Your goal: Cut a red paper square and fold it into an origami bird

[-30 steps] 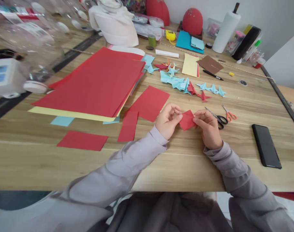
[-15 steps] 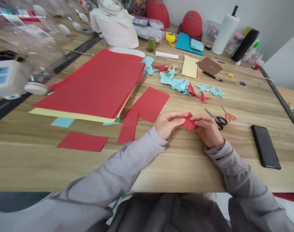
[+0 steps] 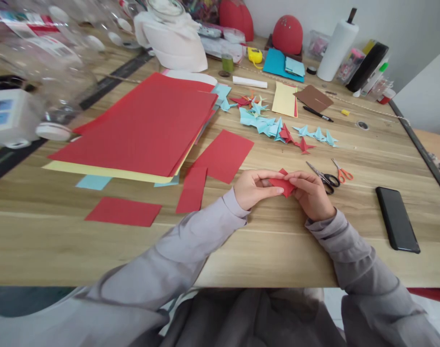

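A small folded piece of red paper (image 3: pixel 282 184) is held between both hands above the wooden table. My left hand (image 3: pixel 252 189) has its thumb and fingers closed on the paper's left side. My right hand (image 3: pixel 311 193) pinches the right side, thumb and fingertips together. The fingers hide parts of the folds. Just behind my right hand lie black-handled scissors (image 3: pixel 328 181) and small orange-handled scissors (image 3: pixel 345 173). Farther back sit several folded paper cranes, among them a red crane (image 3: pixel 304 146) and light-blue cranes (image 3: pixel 267 126).
Large red sheets (image 3: pixel 140 125) lie stacked at left, with a red square (image 3: pixel 227 154) and red strips (image 3: pixel 124 212) around them. A black phone (image 3: pixel 397 219) is at right. Plastic bottles (image 3: pixel 57 72) crowd the far left; a paper roll (image 3: pixel 337 48) stands at the back.
My left thumb and fingers have shifted right across the red paper, whose outline now looks different. My right hand stays nearly in place, still pinching it.
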